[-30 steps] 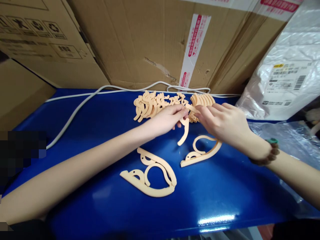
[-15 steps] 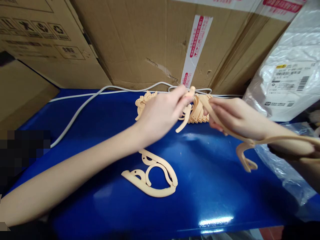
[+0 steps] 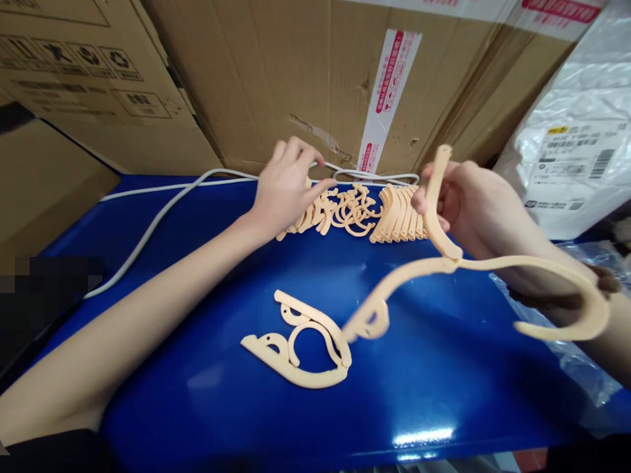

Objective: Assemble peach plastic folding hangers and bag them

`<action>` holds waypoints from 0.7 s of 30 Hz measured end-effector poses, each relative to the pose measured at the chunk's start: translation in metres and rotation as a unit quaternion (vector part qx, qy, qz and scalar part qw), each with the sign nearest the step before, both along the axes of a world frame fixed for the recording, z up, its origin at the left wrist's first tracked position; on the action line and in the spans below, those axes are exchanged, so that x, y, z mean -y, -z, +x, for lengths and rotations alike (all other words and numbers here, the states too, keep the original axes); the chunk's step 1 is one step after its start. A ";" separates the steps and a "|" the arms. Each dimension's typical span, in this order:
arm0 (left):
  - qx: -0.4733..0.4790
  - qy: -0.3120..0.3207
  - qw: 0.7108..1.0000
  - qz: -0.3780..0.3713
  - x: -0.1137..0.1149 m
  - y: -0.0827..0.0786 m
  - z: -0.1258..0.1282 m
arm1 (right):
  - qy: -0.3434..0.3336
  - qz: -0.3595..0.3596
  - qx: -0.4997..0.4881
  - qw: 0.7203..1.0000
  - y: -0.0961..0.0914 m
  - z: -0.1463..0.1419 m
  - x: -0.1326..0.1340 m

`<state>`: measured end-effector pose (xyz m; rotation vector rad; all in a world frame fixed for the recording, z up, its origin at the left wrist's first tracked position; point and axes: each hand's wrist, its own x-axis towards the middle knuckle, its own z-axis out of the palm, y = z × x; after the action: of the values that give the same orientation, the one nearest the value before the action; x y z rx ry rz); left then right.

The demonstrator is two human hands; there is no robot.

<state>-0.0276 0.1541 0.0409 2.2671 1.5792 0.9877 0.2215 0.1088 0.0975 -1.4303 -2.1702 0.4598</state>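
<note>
Gripping a jointed piece (image 3: 434,265) in curled right hand (image 3: 480,203), hovering empty, kinda spread left hand (image 3: 280,187) over loose parts (image 3: 325,215), facing some taped-up box (image 3: 296,79) hiding its contents.

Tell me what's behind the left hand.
Past the lower right edge of the left hand, beige curved pieces show; a white cable appears on both sides, with a cardboard box beyond. Whatever lies directly behind the hand is covered, including a stretch of cable.

The left hand (image 3: 282,189) stretches forward, thumb and fingers parted; the right hand (image 3: 476,205) is curled.
</note>
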 end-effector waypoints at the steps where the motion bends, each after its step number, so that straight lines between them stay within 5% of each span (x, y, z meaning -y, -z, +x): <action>1: 0.039 0.045 0.998 -0.037 0.005 -0.004 0.007 | 0.024 -0.026 -0.087 0.996 -0.001 0.000 0.000; 5: 0.197 0.208 0.919 -0.270 0.024 -0.016 0.030 | 0.083 -0.017 -0.402 0.912 -0.007 0.003 0.000; 9: 0.327 0.266 0.845 -0.330 0.032 -0.020 0.036 | 0.046 0.037 -0.458 0.887 -0.002 0.013 -0.002; 13: 0.408 0.262 0.809 -0.333 0.032 -0.023 0.032 | 0.015 0.028 -0.296 0.955 0.013 0.028 -0.009; 16: 0.403 0.263 0.802 -0.355 0.035 -0.024 0.032 | 0.012 0.087 -0.113 0.990 0.022 0.033 -0.011; 19: 0.394 0.276 0.779 -0.402 0.041 -0.024 0.035 | 0.038 0.172 0.062 0.982 0.025 0.030 -0.007; 21: 0.400 0.279 0.756 -0.437 0.044 -0.025 0.037 | 0.052 0.231 0.193 0.952 0.023 0.027 -0.003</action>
<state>0.0096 0.1104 0.0662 1.2175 0.6524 0.6578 0.2481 0.1121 0.0743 -1.4326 -2.2712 -0.3813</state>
